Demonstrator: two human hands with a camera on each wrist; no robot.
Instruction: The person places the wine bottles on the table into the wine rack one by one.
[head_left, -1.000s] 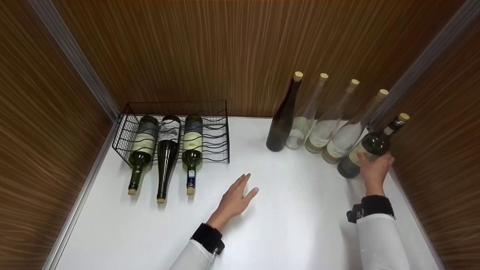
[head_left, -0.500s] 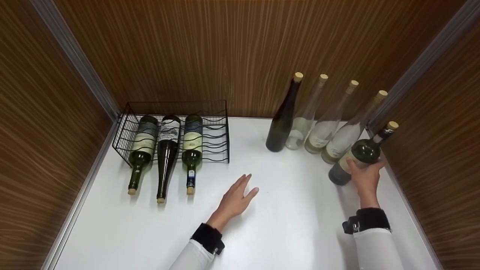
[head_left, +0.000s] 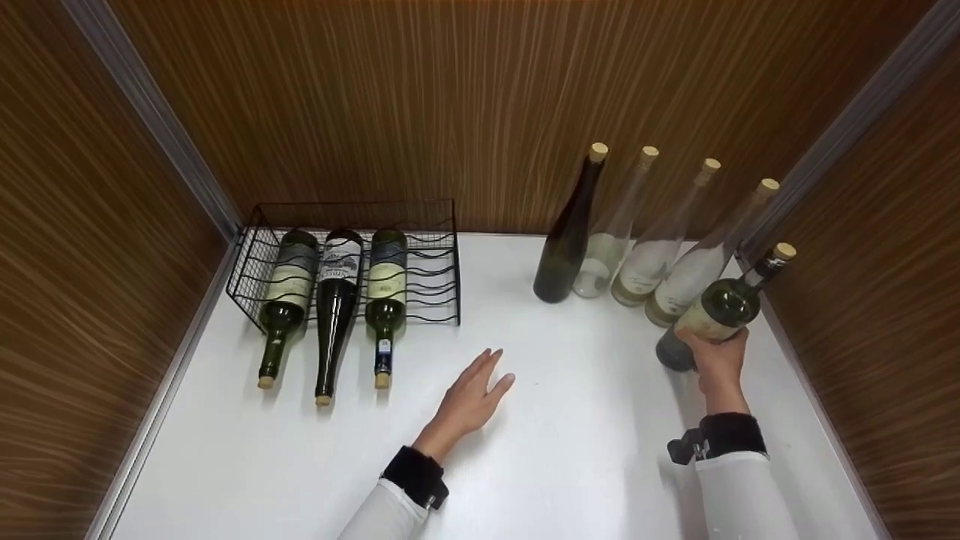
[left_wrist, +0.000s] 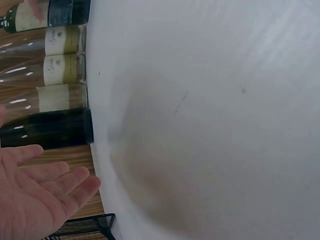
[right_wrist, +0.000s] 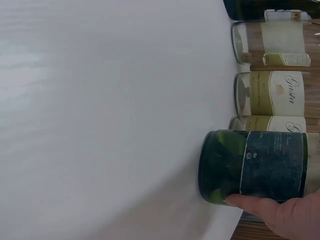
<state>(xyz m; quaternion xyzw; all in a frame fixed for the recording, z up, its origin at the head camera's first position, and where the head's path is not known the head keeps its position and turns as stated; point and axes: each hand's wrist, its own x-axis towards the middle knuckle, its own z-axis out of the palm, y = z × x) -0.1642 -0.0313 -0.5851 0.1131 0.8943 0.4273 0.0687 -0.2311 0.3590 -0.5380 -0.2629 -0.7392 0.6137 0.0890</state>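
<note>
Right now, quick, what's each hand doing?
Left hand: open, holding nothing.
Right hand: closed around a green bottle.

Open counter (head_left: 577, 450) is left between the left hand (head_left: 466, 403) and right hand (head_left: 718, 365). The back right is blocked by four standing bottles (head_left: 640, 279) and the held green bottle (head_left: 729, 301); a gap is left between that row and the wire rack (head_left: 456, 262), and the right side is closed by a panel (head_left: 885, 300).
</note>
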